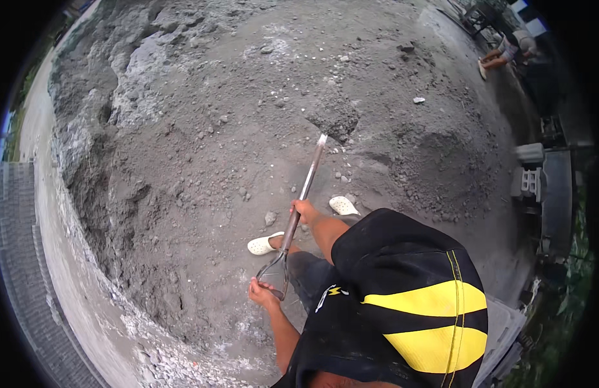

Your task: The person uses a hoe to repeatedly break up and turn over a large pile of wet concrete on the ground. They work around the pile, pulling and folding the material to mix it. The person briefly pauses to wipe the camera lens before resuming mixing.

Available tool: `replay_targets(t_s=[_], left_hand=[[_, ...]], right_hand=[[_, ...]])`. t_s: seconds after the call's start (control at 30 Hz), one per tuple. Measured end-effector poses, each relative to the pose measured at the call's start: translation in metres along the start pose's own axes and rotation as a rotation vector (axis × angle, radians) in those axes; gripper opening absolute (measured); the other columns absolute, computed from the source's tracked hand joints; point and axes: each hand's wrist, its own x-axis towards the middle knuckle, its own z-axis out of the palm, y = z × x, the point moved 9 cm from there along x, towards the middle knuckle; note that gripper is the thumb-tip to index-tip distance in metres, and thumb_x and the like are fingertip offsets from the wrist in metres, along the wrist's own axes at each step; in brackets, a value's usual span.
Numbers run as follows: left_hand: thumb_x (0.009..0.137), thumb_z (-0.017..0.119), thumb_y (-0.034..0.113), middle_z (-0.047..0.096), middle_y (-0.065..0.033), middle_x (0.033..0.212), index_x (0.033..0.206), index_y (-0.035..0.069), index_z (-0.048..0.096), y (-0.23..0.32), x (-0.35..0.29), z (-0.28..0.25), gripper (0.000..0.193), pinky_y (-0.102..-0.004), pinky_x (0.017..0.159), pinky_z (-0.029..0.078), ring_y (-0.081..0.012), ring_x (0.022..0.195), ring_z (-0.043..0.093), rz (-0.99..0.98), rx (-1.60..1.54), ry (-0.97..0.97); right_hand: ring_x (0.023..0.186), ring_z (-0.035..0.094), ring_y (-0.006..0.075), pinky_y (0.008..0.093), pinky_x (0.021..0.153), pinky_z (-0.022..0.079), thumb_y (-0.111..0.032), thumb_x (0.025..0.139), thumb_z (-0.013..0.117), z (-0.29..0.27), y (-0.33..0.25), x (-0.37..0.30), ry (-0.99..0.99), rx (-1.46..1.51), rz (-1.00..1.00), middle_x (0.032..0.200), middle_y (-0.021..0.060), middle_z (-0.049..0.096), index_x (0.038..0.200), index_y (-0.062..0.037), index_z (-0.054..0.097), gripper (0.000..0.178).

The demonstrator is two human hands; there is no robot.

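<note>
Hands both clenched on shovel: left hand at grip, right hand mid-shaft.

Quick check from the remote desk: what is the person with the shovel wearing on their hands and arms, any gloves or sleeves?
No gloves: the left hand and right hand are both bare, and both forearms are uncovered up to the elbow. No watch, band or ring shows. The dark top with curved yellow stripes covers the torso; whether it has short sleeves cannot be told. White slip-on shoes are on the feet.
</note>
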Motion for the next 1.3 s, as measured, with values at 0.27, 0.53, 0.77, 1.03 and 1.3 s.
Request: replay_targets(t_s=[0.27,0.53,0.77,1.03,1.3], left_hand=[[0.076,0.062,0.022,0.045,-0.0011,0.053,0.069,0.006,0.048,0.083,-0.344,0.411,0.023,-0.0236,0.039,0.037,-0.0109,0.043,0.045,-0.188,0.152,-1.217],[0.074,0.064,0.015,0.048,-0.002,0.056,0.077,0.003,0.05,0.13,-0.338,0.381,0.019,-0.0239,0.042,0.038,-0.0102,0.044,0.047,0.12,0.391,-1.181],[0.073,0.061,0.009,0.045,-0.0027,0.058,0.081,0.003,0.051,0.07,-0.264,0.087,0.014,-0.0252,0.041,0.038,-0.0131,0.044,0.046,-0.188,-0.388,-0.174],[0.071,0.05,0.017,0.041,-0.0006,0.054,0.063,0.011,0.043,-0.143,-0.325,0.033,0.013,-0.0338,0.051,0.039,-0.0159,0.046,0.042,-0.382,-1.454,0.566],[0.065,0.05,0.012,0.035,0.0005,0.051,0.058,0.012,0.035,-0.157,-0.081,0.044,0.017,-0.03,0.047,0.034,-0.0135,0.043,0.035,-0.383,-1.829,0.667]], right_hand=[[0.048,0.048,0.015,0.0287,0.044,0.042,-0.015,0.073,0.053,-0.334,-0.309,-0.058,0.3,0.593,-0.27,0.055,0.0053,0.049,0.07,-0.0068,0.049,0.01],[0.056,0.05,0.0213,0.0353,0.053,0.046,-0.017,0.08,0.047,-0.264,-0.264,-0.03,0.028,0.637,-0.134,0.065,0.0091,0.05,0.086,-0.0032,0.045,0.016],[0.072,0.055,0.0252,0.0444,0.066,0.05,-0.015,0.084,0.048,-0.07,-0.011,-0.061,-0.422,-0.523,0.481,0.082,0.0137,0.052,0.098,0.0013,0.044,0.022],[0.063,0.054,0.0222,0.0399,0.055,0.046,-0.018,0.079,0.055,-0.006,0.187,-0.075,-0.681,-1.741,0.161,0.074,0.011,0.055,0.086,0.0014,0.054,0.02],[0.056,0.053,0.0178,0.0361,0.047,0.044,-0.028,0.083,0.049,0.089,0.246,-0.024,-0.883,-2.175,-0.092,0.065,0.0074,0.05,0.084,0.0005,0.049,0.028]])
